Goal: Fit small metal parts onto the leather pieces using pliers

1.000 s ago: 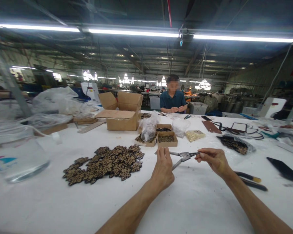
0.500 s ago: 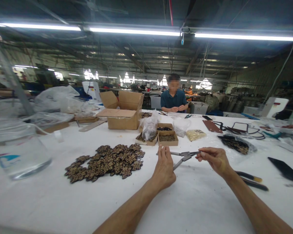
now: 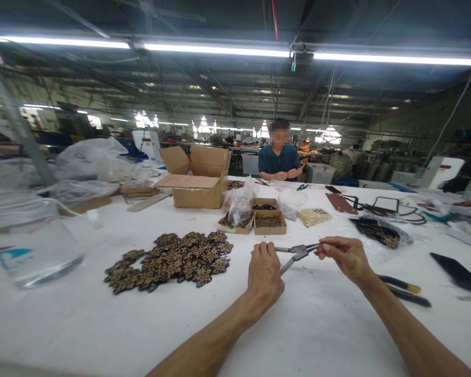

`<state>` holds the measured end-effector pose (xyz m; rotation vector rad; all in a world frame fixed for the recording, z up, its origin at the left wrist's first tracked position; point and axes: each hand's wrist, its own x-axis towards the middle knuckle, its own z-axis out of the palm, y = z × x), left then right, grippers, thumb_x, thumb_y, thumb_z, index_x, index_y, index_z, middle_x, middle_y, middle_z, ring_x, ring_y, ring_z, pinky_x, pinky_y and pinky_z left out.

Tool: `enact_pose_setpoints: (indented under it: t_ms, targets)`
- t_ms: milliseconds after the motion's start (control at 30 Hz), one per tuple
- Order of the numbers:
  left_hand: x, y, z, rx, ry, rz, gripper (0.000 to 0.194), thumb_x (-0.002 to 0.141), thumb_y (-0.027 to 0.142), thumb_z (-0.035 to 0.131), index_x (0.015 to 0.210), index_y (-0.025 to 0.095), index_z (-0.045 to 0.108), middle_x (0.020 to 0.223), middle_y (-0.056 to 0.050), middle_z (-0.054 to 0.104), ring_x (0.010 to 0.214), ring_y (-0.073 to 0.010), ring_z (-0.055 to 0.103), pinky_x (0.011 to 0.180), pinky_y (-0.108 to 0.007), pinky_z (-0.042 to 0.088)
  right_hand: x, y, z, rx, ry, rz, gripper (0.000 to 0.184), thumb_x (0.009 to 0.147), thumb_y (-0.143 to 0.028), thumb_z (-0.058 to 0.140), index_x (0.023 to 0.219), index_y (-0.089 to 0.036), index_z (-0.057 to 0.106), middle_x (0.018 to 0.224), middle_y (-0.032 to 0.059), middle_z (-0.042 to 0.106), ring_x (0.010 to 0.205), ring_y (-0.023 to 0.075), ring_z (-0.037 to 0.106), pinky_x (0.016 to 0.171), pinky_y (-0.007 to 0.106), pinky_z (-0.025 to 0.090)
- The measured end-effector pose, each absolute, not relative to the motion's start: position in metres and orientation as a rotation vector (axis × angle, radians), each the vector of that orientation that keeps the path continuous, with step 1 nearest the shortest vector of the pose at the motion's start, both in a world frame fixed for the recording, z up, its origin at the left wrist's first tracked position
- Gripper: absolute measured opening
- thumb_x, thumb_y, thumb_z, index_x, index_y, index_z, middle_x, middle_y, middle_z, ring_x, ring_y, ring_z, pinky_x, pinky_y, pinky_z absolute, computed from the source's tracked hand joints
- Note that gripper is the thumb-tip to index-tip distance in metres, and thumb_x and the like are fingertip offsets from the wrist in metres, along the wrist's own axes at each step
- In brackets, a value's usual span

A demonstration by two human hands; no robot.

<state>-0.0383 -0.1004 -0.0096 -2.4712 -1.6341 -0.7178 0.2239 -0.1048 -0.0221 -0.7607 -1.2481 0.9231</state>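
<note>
The left hand (image 3: 265, 275) is curled around the spread handles of a pair of metal pliers (image 3: 298, 252), held just above the white table (image 3: 298, 335). The pliers' nose points to three o'clock, its two jaws close together. At their tips, the right hand (image 3: 347, 259) has its thumb and fingertips pinched together; whatever lies between them is too small to tell.

At four o'clock from the right hand, a tool with dark and yellow handles (image 3: 406, 298) lies partly hidden by the forearm. At two o'clock from that hand is a clear bag of dark, patterned pieces (image 3: 377, 232). A pile of spotted, scallop-edged pieces (image 3: 172, 262) sits on the table at nine o'clock from the left hand. At eleven o'clock from the pliers stands an open box of small pieces (image 3: 269, 223), with a crumpled plastic bag (image 3: 240, 205) just beside it. Farther out at ten o'clock is a larger cardboard box (image 3: 198, 193), its flaps open. Beyond the pile, toward nine o'clock, stands a clear container (image 3: 35, 246) holding liquid. Across the table, near twelve o'clock, a person in a dark shirt (image 3: 278, 163) sits with both hands close together.
</note>
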Motion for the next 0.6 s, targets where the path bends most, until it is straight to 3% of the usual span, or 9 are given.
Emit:
enact_pose_setpoints:
  t_ms: [600]
  targets:
    - [-0.0352, -0.1105, -0.0066, -2.428, -1.662, -0.618, 0.053, 0.055, 0.007, 0.065, 0.106, 0.014, 0.05, 0.114, -0.015, 0.053, 0.104, -0.0304, 0.048, 0.089, -0.043, 0.04, 0.2243, -0.1057, -0.024, -0.792, -1.253, 0.908, 0.032, 0.076, -0.033, 0.088, 0.102, -0.017, 0.081, 0.079, 0.0116, 0.08, 0.072, 0.0291, 0.076, 0.074, 0.048, 0.062]
